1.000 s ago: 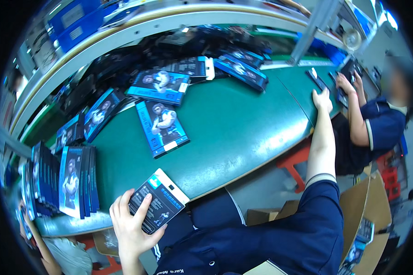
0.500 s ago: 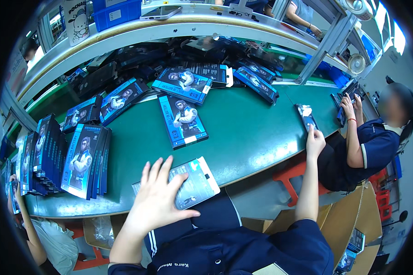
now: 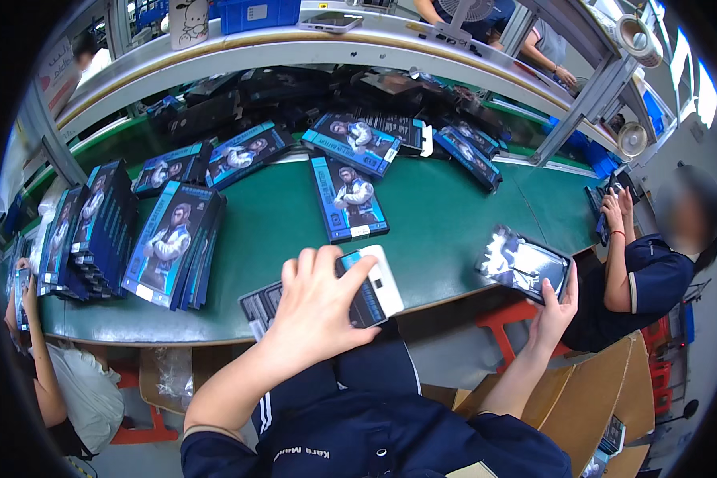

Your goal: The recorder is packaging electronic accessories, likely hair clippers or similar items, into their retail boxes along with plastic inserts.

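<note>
A dark blue and black flat carton [image 3: 366, 306] lies at the table's near edge, its white end flap [image 3: 387, 279] sticking out on the right. My left hand [image 3: 315, 299] is closed over the carton, fingers across the top and thumb along the near side. To the right, my right hand [image 3: 551, 312] grips a shallow black tray [image 3: 490, 269] by its near right corner. Something shiny and silvery, like a wrapped flat piece, fills the tray; glare hides what it is.
Another printed carton [image 3: 349, 199] lies just beyond my left hand. Upright cartons [image 3: 167, 247] stand in rows at the left, with dark cartons heaped under the shelf [image 3: 422, 56]. A co-worker [image 3: 653, 271] sits at the right; another person's arm [image 3: 44, 358] shows at far left. An open cardboard box [image 3: 589, 382] stands beside me.
My left hand has closed from spread fingers onto the carton. My right hand has drawn nearer, and the tray has turned so its shiny inside shows. The view has shifted slightly.
</note>
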### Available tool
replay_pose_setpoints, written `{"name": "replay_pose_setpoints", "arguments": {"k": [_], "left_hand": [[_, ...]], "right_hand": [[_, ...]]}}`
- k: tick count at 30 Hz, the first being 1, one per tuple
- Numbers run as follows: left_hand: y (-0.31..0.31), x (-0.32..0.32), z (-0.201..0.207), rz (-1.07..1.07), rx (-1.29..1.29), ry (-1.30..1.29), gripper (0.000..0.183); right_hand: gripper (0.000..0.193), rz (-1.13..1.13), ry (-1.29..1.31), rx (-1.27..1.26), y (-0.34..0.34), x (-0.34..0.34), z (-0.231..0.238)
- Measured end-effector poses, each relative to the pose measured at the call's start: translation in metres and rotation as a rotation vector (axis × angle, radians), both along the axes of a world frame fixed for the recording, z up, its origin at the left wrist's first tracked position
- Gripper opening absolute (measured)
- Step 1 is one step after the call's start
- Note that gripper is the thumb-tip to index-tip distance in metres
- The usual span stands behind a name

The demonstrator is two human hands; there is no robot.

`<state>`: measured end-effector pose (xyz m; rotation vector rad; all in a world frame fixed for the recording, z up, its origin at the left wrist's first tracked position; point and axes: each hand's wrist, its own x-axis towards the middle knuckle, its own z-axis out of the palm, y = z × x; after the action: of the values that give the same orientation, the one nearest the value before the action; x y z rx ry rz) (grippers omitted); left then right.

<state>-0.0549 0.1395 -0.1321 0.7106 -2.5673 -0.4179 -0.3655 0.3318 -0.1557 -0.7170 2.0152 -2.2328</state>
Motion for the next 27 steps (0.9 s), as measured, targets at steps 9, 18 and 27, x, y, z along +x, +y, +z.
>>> {"name": "replay_pose_setpoints", "arguments": {"k": [9, 18, 27], "left_hand": [[-0.003, 0.004, 0.019, -0.27, -0.073, 0.893, 0.102], [-0.006, 0.031, 0.027, -0.217, -0.145, 0.57, 0.113], [-0.004, -0.009, 0.013, 0.032, -0.273, 0.692, 0.125]], "right_hand": [[0.067, 0.688, -0.329, -0.336, -0.066, 0.099, 0.039], [0.075, 0.599, 0.262, -0.267, -0.056, 0.109, 0.074], [0.058, 0.45, 1.001, 0.058, -0.086, 0.147, 0.109]]}}
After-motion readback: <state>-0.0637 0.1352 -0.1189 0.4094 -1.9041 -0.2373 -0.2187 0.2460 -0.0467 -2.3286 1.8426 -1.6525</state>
